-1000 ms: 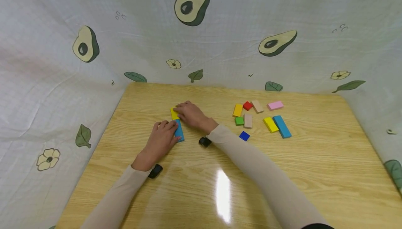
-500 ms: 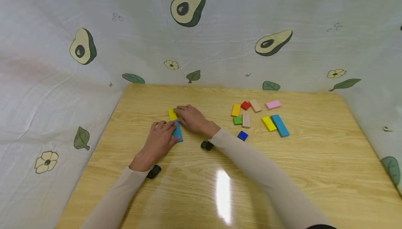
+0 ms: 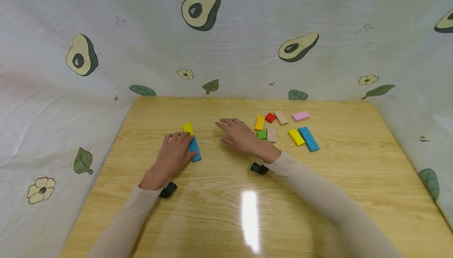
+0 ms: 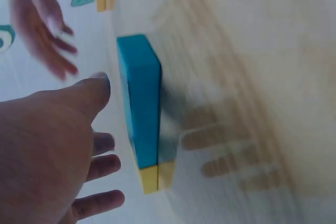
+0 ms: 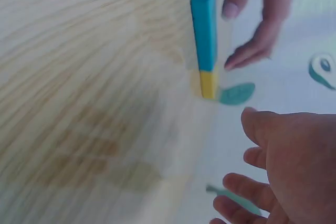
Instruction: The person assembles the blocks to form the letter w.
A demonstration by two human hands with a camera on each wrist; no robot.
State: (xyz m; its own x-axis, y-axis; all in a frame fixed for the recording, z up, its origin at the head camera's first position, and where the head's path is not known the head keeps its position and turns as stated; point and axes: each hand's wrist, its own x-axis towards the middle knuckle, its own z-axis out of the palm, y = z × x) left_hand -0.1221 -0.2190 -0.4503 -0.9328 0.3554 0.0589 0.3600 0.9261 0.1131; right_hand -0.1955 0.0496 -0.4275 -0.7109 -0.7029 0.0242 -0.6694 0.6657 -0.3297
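A long blue block (image 3: 195,149) lies on the wooden table, end to end with a yellow block (image 3: 188,128), and the two touch. Over the left side of the blue block is my left hand (image 3: 173,153), its fingers loosely bent. The left wrist view shows a gap between that hand's thumb and the blue block (image 4: 142,103). My right hand (image 3: 242,136) hovers over the table between this pair and the other blocks, fingers spread, holding nothing. In the right wrist view its fingers are well apart from the blue block (image 5: 205,30).
To the right lie an orange block (image 3: 259,123), a red block (image 3: 270,117), a green block (image 3: 262,135), two beige ones, a pink block (image 3: 301,116), another yellow block (image 3: 296,137) and another blue block (image 3: 308,139). A printed cloth (image 3: 247,53) hangs behind the table.
My right hand has let go of the yellow block's side and moved right, away from the pair. It now covers the small dark blue block. My left hand has stayed by the blue block.
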